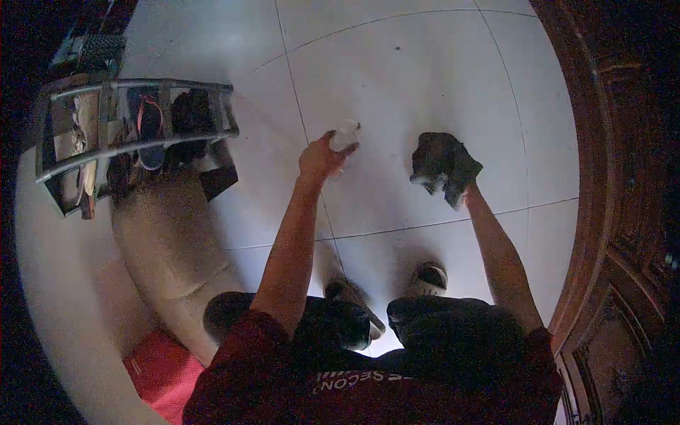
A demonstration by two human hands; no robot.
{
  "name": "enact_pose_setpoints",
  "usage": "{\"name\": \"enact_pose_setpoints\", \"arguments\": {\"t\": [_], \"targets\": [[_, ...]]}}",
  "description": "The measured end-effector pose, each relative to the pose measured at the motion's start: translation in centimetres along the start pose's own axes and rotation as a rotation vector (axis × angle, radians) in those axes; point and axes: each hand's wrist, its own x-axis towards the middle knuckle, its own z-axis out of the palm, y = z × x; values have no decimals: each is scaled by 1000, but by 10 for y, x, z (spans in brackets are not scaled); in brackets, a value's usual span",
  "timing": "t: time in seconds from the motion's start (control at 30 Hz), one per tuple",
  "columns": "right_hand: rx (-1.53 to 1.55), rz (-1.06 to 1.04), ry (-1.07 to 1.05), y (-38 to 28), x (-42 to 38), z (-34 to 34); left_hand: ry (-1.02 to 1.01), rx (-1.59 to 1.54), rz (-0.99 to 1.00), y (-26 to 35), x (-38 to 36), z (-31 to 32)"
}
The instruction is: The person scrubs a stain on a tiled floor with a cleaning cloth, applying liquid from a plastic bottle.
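Note:
My left hand (324, 157) is out over the pale tiled floor, its fingers curled around a small see-through object (347, 134), perhaps plastic, whose exact kind is too blurred to make out. To its right, a crumpled dark cloth (443, 164) covers most of my right hand (466, 198). The fingers there are largely hidden under the fabric, which bunches up around them just above or against the floor. A gap of bare tile separates the two hands.
At the left stands a tube-framed rack (134, 147) with footwear, including a dark sandal (150, 142). A beige padded piece (170, 234) and a red item (166, 375) lie nearer me. Carved dark woodwork (602, 212) borders the right. My shoes (430, 280) are below.

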Motion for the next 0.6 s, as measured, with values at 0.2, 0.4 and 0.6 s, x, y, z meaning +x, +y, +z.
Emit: {"name": "enact_pose_setpoints", "arguments": {"t": [0.2,0.4,0.6], "targets": [[-13,5,-1,2,-3,-1,-73,-78,96,5,-14,-4],[-22,15,-14,3,-3,-1,272,-712,387,-25,-21,66],[-39,32,-17,5,-3,-2,421,-820,312,-23,-47,72]]}}
